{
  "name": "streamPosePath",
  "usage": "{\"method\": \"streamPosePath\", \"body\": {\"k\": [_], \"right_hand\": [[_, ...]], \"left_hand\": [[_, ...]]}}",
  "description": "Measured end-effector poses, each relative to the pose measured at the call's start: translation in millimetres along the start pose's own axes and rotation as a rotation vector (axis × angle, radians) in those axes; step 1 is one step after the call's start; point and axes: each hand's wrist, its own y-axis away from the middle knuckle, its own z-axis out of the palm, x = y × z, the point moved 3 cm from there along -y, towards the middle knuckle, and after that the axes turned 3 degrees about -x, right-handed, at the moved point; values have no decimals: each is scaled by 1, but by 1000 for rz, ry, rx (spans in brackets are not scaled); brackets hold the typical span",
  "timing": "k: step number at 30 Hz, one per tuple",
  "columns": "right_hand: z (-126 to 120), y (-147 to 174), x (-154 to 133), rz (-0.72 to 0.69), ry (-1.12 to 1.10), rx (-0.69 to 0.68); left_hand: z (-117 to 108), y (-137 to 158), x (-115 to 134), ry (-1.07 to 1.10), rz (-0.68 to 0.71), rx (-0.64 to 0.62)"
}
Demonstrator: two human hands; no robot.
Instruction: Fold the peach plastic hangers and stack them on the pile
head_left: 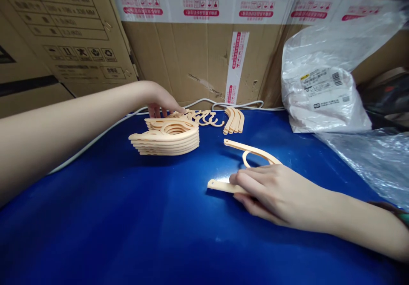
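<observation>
My left hand (161, 99) reaches down behind a stack of cream plastic hanger pieces (166, 143). Its visible fingers are apart, at a loose pile of cream hooks (204, 116); the fingertips are partly hidden by the stack. Nearer the front, my right hand (268, 189) is closed on a cream plastic hanger arm (223, 186), whose holed end sticks out to the left of the fingers. Just beyond that hand lies another curved hanger piece (252, 149) with a rounded loop under it, its right end hidden by the knuckles.
Several curved cream strips (234, 121) lie side by side at the back of the blue table (128, 221). A white cable (96, 138) runs along the table's rear. Cardboard boxes (191, 55) stand behind. At the right are a white plastic bag (326, 93) and clear wrap (367, 157).
</observation>
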Motion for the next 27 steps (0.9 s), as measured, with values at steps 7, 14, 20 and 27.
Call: {"method": "streamPosePath", "body": {"k": [7,14,20,27], "right_hand": [[-1,-1,0,3,-10,-23],[-2,-1,0,-2,-10,-32],[-3,-1,0,-4,23,-26],[-1,0,0,28,19,-39]], "left_hand": [[-1,-4,-2,29,72,-32],[2,1,3,104,71,62],[-4,13,3,221,119,233],[-27,67,27,353,343,656]]}}
